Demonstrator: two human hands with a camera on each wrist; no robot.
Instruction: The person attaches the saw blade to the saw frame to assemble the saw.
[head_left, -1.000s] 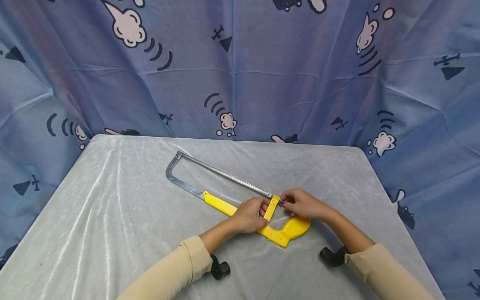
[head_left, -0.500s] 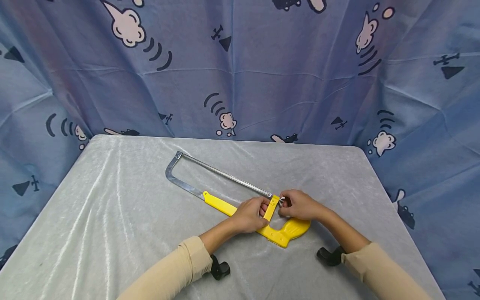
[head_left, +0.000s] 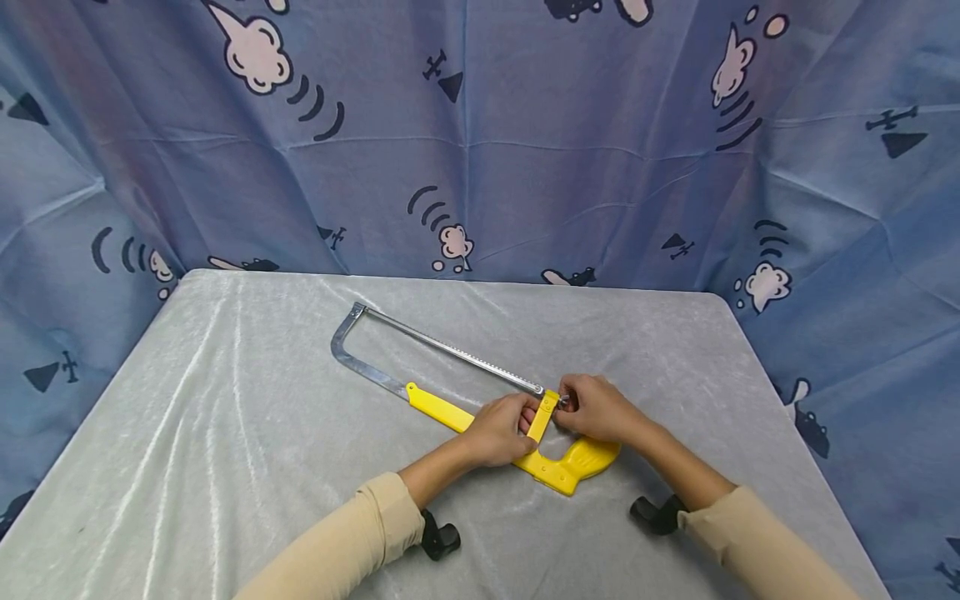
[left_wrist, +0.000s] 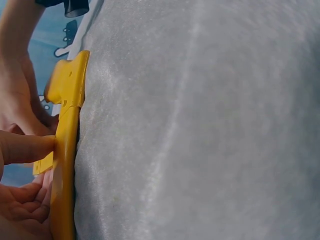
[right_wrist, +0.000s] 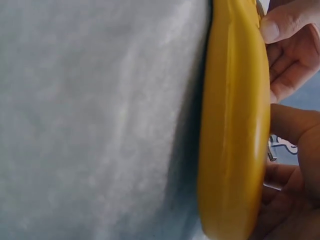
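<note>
A hacksaw (head_left: 438, 408) with a yellow and silver frame lies on the table, its toothed blade (head_left: 457, 352) along the far side. My left hand (head_left: 495, 433) grips the yellow upright (head_left: 543, 419) near the handle, thumb on the near side and fingers behind. At the blade's right end, my right hand (head_left: 600, 408) pinches a small metal wing nut (head_left: 564, 402), mostly covered by the fingers. The yellow handle (right_wrist: 232, 125) fills the middle of the right wrist view and partly hides that hand. In the left wrist view, my thumb (left_wrist: 27, 147) presses the frame's edge.
A pale grey velvety cloth (head_left: 247, 417) with creases covers the table. Behind and at both sides hangs a blue printed curtain (head_left: 525, 167). Black wrist camera mounts (head_left: 441, 537) show below both sleeves.
My right hand's fingers have shifted around the wing nut, opening away from it slightly and closing on it again. The right forearm has moved a little left. Left hand and hacksaw stay still.
</note>
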